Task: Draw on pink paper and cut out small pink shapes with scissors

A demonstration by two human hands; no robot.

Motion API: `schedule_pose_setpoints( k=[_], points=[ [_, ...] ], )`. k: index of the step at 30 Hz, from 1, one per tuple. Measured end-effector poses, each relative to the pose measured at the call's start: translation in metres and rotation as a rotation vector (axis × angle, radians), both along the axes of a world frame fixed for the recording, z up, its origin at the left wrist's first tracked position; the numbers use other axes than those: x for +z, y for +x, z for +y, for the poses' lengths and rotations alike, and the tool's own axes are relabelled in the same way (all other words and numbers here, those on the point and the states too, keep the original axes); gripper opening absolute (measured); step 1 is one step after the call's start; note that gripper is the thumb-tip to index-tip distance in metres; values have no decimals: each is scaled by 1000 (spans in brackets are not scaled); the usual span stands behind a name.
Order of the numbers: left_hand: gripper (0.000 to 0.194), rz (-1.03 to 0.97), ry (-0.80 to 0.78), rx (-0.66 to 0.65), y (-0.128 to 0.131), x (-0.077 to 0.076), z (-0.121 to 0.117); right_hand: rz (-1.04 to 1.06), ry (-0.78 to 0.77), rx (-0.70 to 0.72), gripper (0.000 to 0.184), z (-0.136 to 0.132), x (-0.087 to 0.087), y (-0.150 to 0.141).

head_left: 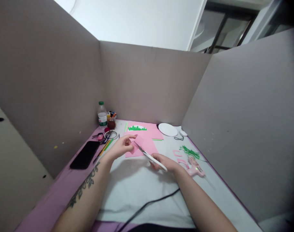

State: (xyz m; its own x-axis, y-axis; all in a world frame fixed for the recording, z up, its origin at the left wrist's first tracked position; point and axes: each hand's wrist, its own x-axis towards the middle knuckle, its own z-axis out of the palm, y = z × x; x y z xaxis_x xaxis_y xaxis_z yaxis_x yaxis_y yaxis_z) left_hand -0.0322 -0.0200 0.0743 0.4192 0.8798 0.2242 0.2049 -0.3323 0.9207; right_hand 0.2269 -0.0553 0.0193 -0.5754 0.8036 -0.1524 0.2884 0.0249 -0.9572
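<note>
Between the thumb and fingers of my left hand point(122, 147) is a small piece of pink paper point(138, 140), which blends into the pink sheets point(153, 131) behind it. My right hand point(162, 161) grips a pair of scissors point(149, 157) with white handles. Their blades point up and left, with the tips at the pink piece; I cannot tell whether they are cutting into it. On the pink sheets beyond lies a green, jagged-edged cutout point(137, 128) with white behind it.
Left are a phone point(85, 155), pencils point(103, 149), a tape roll point(111, 134), and a bottle point(102, 116). At right lie a white disc point(168, 129), green strands point(190, 152), pink frame-like cutouts point(177, 153) and a pink glue gun point(196, 170). A black cable point(149, 203) crosses the front; grey panels enclose the table.
</note>
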Motion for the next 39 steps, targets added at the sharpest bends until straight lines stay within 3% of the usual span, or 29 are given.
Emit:
schedule_pose_setpoints(
  k=[21, 31, 35, 39],
  points=[
    [47, -16, 11, 8, -1, -1, -1, 18, -53, -63, 19, -2, 3, -3],
    [49, 0, -7, -19, -3, 0, -1, 36, -66, -98, 21, 1, -5, 1],
    [49, -70, -48, -18, -4, 2, -2, 38, -42, -149, 21, 1, -5, 0],
    [50, -260, -121, 99, -1, 0, 3, 109, 42, -280, 17, 2, -2, -4]
  ],
)
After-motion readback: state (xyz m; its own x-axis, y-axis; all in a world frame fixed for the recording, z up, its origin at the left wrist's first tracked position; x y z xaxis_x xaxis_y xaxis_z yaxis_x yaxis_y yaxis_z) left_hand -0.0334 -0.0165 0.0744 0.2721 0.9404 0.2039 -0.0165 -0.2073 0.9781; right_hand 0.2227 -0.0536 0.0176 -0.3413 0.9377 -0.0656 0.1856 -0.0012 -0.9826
